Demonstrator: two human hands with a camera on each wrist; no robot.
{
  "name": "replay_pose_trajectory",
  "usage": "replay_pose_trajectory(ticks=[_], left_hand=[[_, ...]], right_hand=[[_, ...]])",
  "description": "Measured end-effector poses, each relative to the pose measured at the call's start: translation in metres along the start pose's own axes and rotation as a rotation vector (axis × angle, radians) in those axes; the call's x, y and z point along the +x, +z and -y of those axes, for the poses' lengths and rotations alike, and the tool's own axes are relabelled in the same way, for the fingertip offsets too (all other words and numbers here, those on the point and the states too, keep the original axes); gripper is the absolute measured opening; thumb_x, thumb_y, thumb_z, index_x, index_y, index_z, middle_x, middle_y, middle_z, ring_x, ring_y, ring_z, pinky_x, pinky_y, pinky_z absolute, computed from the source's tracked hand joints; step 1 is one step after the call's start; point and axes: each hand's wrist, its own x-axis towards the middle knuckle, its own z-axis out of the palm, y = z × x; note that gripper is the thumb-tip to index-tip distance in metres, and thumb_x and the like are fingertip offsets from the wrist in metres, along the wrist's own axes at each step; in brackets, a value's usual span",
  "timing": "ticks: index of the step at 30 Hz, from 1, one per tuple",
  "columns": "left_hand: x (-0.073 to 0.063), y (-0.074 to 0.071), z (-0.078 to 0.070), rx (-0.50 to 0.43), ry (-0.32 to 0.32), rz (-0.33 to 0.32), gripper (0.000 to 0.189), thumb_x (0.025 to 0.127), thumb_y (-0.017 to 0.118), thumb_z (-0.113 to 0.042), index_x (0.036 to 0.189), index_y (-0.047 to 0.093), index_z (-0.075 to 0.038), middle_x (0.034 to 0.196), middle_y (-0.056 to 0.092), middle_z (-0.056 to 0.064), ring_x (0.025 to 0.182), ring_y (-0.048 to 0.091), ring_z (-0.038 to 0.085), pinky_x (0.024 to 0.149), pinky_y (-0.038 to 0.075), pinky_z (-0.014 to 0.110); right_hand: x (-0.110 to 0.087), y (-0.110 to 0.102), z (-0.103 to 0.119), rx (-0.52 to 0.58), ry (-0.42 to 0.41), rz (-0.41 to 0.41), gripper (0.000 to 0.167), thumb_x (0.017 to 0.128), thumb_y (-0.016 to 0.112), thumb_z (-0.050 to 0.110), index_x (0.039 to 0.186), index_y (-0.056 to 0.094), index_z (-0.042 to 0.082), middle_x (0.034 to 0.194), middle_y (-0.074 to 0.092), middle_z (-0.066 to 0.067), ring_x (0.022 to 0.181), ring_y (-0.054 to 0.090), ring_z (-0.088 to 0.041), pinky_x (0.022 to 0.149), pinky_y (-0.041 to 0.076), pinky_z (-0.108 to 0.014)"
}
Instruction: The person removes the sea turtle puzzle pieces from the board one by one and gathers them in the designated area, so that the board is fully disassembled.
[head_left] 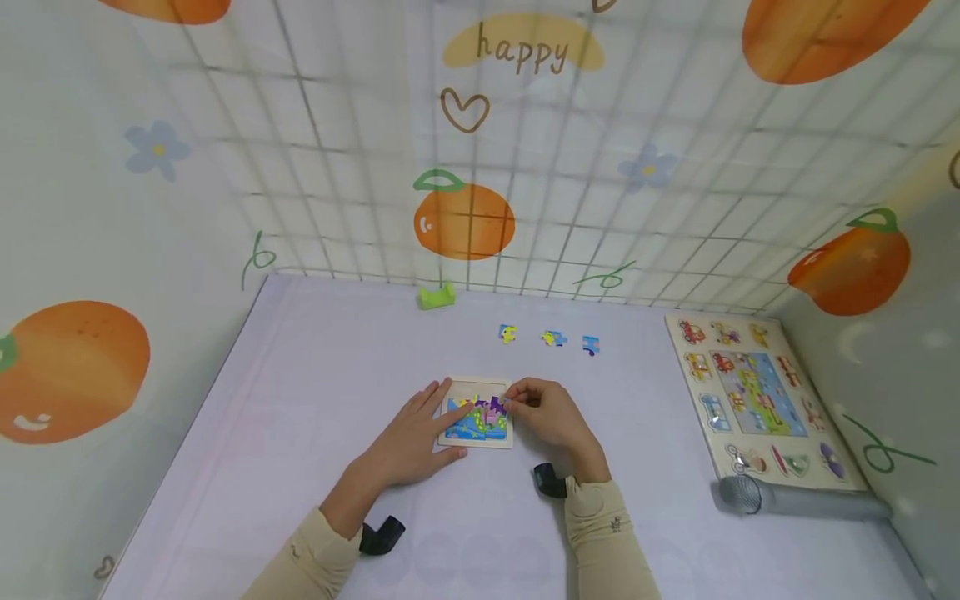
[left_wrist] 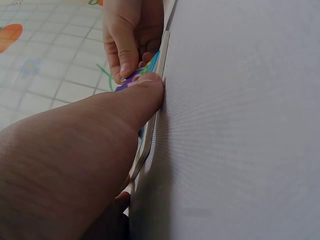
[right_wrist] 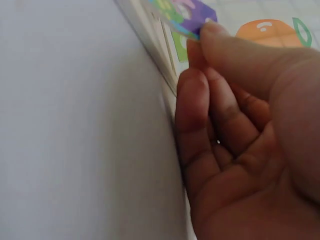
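A small jigsaw in a pale wooden tray (head_left: pixel 480 383) lies flat between the hands in the head view, its picture blue, green, pink and purple. My left hand (head_left: pixel 405 435) is spread over the tray's left side, index finger reaching across the picture and thumb (left_wrist: pixel 147 87) at the near rim. At the right side, my right hand (head_left: pixel 553 414) pinches a purple-cornered puzzle piece (right_wrist: pixel 197 16) between thumb and index finger. That piece tilts up from the tray in the right wrist view. Part of the picture is hidden under the left fingers.
Three loose puzzle pieces, a yellow one (head_left: pixel 507 334), a yellow-blue one (head_left: pixel 553 338) and a blue one (head_left: pixel 591 343), lie beyond the tray. Farther back sits a green block (head_left: pixel 437 297). A larger puzzle board (head_left: pixel 708 344) and a grey microphone (head_left: pixel 817 502) are at the right.
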Motion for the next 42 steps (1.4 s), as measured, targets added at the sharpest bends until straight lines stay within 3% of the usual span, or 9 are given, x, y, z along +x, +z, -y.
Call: replay_pose_trajectory(ticks=[15, 20, 27, 35, 42], left_hand=[[0.003, 0.000, 0.001, 0.017, 0.026, 0.016, 0.070, 0.099, 0.057, -0.058, 0.160, 0.033, -0.034, 0.174, 0.005, 0.005, 0.161, 0.005, 0.029, 0.130, 0.018, 0.050], [0.005, 0.004, -0.001, 0.019, 0.065, 0.043, 0.075, 0.101, 0.054, -0.057, 0.163, 0.027, -0.025, 0.174, 0.009, -0.003, 0.162, 0.005, 0.021, 0.130, 0.020, 0.045], [0.003, 0.006, -0.006, 0.015, 0.105, 0.063, 0.082, 0.101, 0.057, -0.053, 0.163, 0.023, -0.012, 0.173, 0.013, 0.000, 0.161, 0.012, 0.021, 0.129, 0.022, 0.043], [0.004, 0.012, -0.008, 0.022, 0.067, 0.054, 0.084, 0.100, 0.055, -0.059, 0.164, 0.023, -0.015, 0.173, 0.014, 0.004, 0.159, 0.020, 0.024, 0.128, 0.027, 0.043], [0.001, 0.010, -0.010, 0.025, 0.056, 0.056, 0.078, 0.100, 0.057, -0.057, 0.163, 0.027, -0.022, 0.172, 0.019, 0.004, 0.160, 0.017, 0.027, 0.127, 0.026, 0.047]], right_hand=[[0.001, -0.001, 0.003, -0.019, -0.013, 0.018, 0.008, 0.092, 0.077, 0.025, 0.095, 0.074, 0.018, 0.084, 0.070, 0.005, 0.083, 0.063, -0.012, 0.083, 0.050, -0.029], [0.001, 0.000, 0.003, -0.040, -0.018, 0.012, 0.007, 0.093, 0.076, 0.025, 0.093, 0.074, 0.019, 0.083, 0.070, 0.006, 0.082, 0.062, -0.011, 0.082, 0.049, -0.028], [0.000, 0.000, 0.005, -0.049, -0.019, 0.006, 0.013, 0.092, 0.078, 0.027, 0.092, 0.074, 0.015, 0.082, 0.069, 0.007, 0.080, 0.062, -0.010, 0.081, 0.050, -0.030], [-0.001, 0.000, 0.006, -0.049, -0.018, 0.008, 0.006, 0.092, 0.077, 0.022, 0.091, 0.074, 0.017, 0.081, 0.068, 0.006, 0.078, 0.060, -0.010, 0.077, 0.048, -0.028], [-0.002, 0.001, 0.007, -0.054, -0.012, 0.011, 0.011, 0.093, 0.077, 0.025, 0.091, 0.074, 0.015, 0.081, 0.068, 0.006, 0.078, 0.060, -0.011, 0.078, 0.048, -0.028]])
